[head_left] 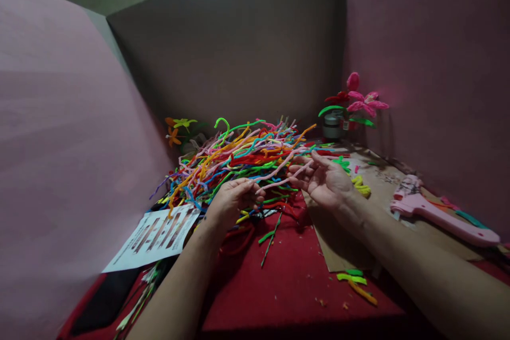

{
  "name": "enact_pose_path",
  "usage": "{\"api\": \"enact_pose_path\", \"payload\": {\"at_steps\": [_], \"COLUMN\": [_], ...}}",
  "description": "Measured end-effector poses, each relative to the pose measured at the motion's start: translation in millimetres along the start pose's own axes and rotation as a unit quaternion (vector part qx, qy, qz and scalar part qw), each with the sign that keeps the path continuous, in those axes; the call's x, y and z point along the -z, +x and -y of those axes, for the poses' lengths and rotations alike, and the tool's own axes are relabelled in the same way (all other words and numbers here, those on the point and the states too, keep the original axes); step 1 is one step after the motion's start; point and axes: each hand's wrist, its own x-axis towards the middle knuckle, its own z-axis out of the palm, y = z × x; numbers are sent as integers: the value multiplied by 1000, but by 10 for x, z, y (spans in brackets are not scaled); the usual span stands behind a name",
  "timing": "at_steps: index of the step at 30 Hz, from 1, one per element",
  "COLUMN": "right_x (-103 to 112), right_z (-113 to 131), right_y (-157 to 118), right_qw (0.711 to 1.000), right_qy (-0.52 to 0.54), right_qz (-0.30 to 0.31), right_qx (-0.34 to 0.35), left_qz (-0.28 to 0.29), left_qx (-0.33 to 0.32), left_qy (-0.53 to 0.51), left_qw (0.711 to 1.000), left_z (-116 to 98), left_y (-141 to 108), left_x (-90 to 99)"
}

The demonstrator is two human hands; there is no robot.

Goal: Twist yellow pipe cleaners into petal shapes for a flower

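A pale pink pipe cleaner [281,183] stretches between my two hands, in front of a big heap of pipe cleaners [239,151] in many colours. My left hand [234,197] is closed, with thumb and fingertips together at the strand's near end; its curled lower fingers are partly in shadow. Palm up, my right hand [324,181] has the other end between thumb and fingers, the remaining fingers loosely bent beneath the strand. A second pink strand from the heap runs just behind, close to both hands.
A printed sheet [157,236] lies left over a black item [105,297]. Right, a pink glue gun [442,218] rests on cardboard [338,239]. Coloured offcuts [354,279] dot the red tablecloth [287,287]. Fuzzy flowers [366,103] stand at the back right. Walls close in both sides.
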Motion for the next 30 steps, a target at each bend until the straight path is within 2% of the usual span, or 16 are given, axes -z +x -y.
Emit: {"api": "enact_pose_path", "payload": {"at_steps": [4,8,14,18,21,26,30], "right_x": [-20,-15,-1,-25,-56,-61,-24], "right_z": [-108,-195,-233,-218,-181,-67,2], "right_y": [-38,-58,-41,-57,-66,-33,14], "right_qw": [998,991,988,987,989,992,990], "right_qy": [-48,-96,-129,-118,-70,-7,14], "right_qz": [35,95,86,105,98,38,7], "right_qx": [-17,13,11,28,82,123,137], "left_qz": [33,58,84,77,58,80,118], "left_qx": [-37,-25,-29,-84,-98,-85,-25], "left_qy": [49,115,271,338,371,402,349], "left_qw": [998,991,958,934,922,908,929], "left_z": [30,33,-64,-96,-100,-100,-91], "left_y": [-25,-74,-162,-174,-167,-160,-131], "left_x": [-86,-190,-292,-284,-230,-139,-73]}}
